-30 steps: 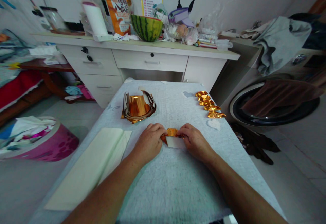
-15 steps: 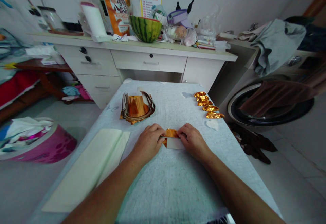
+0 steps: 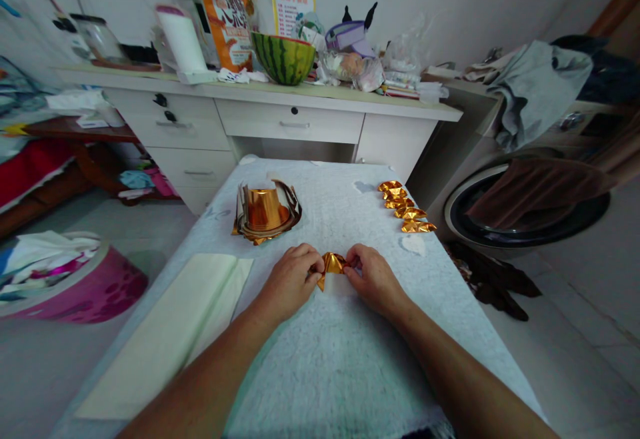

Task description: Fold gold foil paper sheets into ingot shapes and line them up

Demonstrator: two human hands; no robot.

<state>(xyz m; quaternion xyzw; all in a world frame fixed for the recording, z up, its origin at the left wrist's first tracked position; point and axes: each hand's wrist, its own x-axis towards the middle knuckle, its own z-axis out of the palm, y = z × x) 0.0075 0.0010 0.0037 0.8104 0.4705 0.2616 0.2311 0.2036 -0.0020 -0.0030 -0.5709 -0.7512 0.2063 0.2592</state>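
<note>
Between my two hands is a sheet of gold foil paper [image 3: 333, 263], bent into a curved, creased shape just above the cloth-covered table. My left hand [image 3: 296, 272] pinches its left end, where a pointed corner hangs down. The fingers of my right hand [image 3: 373, 274] are closed on the other end. Farther back on the left lies a curled stack of gold foil sheets [image 3: 266, 212], brown and pale at the edges. Several folded gold foil pieces [image 3: 407, 209] sit in a row near the table's right edge.
A folded pale cloth or paper [image 3: 165, 332] lies on the table [image 3: 345, 366] at left. Beyond stands a white cabinet [image 3: 295, 122] bearing a half watermelon [image 3: 283, 58] and an orange bag [image 3: 225, 19]. A pink bin [image 3: 107, 286] is at left, a washing machine [image 3: 525, 202] at right.
The foil sheet was flatter, with its pale underside showing below; now it is bunched and curved with mostly gold visible. Both hands have stayed in about the same place.
</note>
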